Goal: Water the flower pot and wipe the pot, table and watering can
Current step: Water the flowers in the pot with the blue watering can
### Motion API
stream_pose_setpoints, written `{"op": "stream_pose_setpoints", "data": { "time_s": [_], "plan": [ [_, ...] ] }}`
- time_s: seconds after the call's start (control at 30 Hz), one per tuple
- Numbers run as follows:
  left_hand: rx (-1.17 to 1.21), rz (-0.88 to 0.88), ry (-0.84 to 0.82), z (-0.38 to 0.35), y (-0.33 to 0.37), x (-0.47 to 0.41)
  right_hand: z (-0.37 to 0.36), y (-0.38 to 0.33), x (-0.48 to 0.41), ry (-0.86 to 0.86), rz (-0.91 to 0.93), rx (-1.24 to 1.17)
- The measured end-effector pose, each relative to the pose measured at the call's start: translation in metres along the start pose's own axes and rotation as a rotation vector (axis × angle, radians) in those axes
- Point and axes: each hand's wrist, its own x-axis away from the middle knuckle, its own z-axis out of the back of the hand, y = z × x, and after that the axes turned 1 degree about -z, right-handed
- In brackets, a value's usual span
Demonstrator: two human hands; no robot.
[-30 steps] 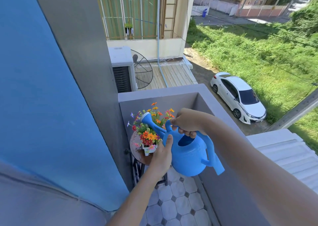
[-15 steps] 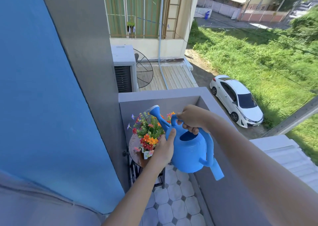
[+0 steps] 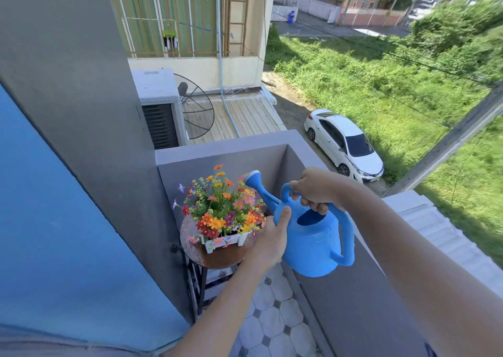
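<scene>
A blue watering can point(image 3: 313, 245) hangs in the air to the right of the flowers, its spout raised and pointing up-left. My right hand point(image 3: 315, 190) is closed around the can's top handle. My left hand point(image 3: 270, 238) presses against the can's left side, thumb up beside the spout base. A small white flower pot point(image 3: 224, 242) full of orange, red and pink flowers point(image 3: 221, 207) stands on a round brown table point(image 3: 217, 258) in the balcony corner. No cloth is visible.
A grey balcony parapet point(image 3: 223, 147) rises behind and to the right of the table. A blue and grey wall point(image 3: 68, 180) closes the left side. The floor point(image 3: 272, 321) is white tiled. Far below are a white car point(image 3: 344, 144), grass and a neighbouring roof.
The can's spout has risen from pointing into the flowers to pointing above them, and the can has shifted right, away from the pot. Both hands kept their hold.
</scene>
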Motion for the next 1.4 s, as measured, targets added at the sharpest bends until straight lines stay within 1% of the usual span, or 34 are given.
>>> {"op": "stream_pose_setpoints", "data": {
  "time_s": [0.07, 0.17, 0.2, 0.3, 0.33, 0.47, 0.6, 0.67, 0.8, 0.87, 0.97, 1.1, 1.17, 1.27, 1.33, 1.4],
  "plan": [
    [0.005, 0.068, -0.01, -0.008, -0.002, 0.005, 0.003, 0.004, 0.009, -0.023, -0.017, 0.047],
    [0.007, 0.151, -0.005, -0.015, -0.009, 0.013, 0.005, 0.009, 0.018, -0.074, -0.035, 0.058],
    [0.01, 0.147, -0.004, -0.016, -0.012, 0.015, 0.005, 0.01, 0.021, -0.085, -0.033, 0.066],
    [-0.079, 0.016, -0.062, -0.014, -0.018, 0.023, 0.001, 0.011, 0.027, -0.11, -0.021, 0.078],
    [-0.1, -0.002, -0.064, -0.013, -0.018, 0.026, -0.001, 0.011, 0.028, -0.12, -0.016, 0.076],
    [-0.072, -0.012, -0.027, -0.002, -0.021, 0.037, -0.014, 0.003, 0.028, -0.137, 0.028, 0.052],
    [-0.031, 0.075, 0.11, 0.011, -0.02, 0.044, -0.028, -0.011, 0.023, -0.138, 0.058, 0.042],
    [-0.013, 0.099, 0.15, 0.019, -0.019, 0.044, -0.034, -0.017, 0.017, -0.142, 0.052, 0.018],
    [-0.018, 0.025, 0.148, 0.035, -0.02, 0.046, -0.048, -0.023, 0.005, -0.145, 0.022, -0.069],
    [0.008, 0.024, 0.135, 0.039, -0.018, 0.046, -0.052, -0.024, 0.001, -0.145, 0.005, -0.113],
    [-0.009, 0.046, 0.161, 0.041, -0.018, 0.044, -0.054, -0.02, -0.002, -0.096, 0.026, -0.145],
    [-0.035, 0.031, 0.164, 0.038, -0.018, 0.033, -0.051, -0.01, -0.006, -0.037, 0.103, -0.167],
    [-0.04, 0.035, 0.154, 0.035, -0.018, 0.026, -0.049, -0.003, -0.006, -0.012, 0.09, -0.205],
    [-0.091, 0.048, 0.109, 0.019, -0.018, 0.013, -0.041, 0.021, -0.001, -0.005, 0.067, -0.235],
    [-0.111, 0.03, 0.046, 0.002, -0.017, 0.001, -0.028, 0.042, 0.005, 0.071, 0.047, -0.275],
    [-0.174, 0.012, -0.011, -0.02, -0.017, -0.014, -0.014, 0.066, 0.005, 0.096, 0.029, -0.381]
  ]
}}
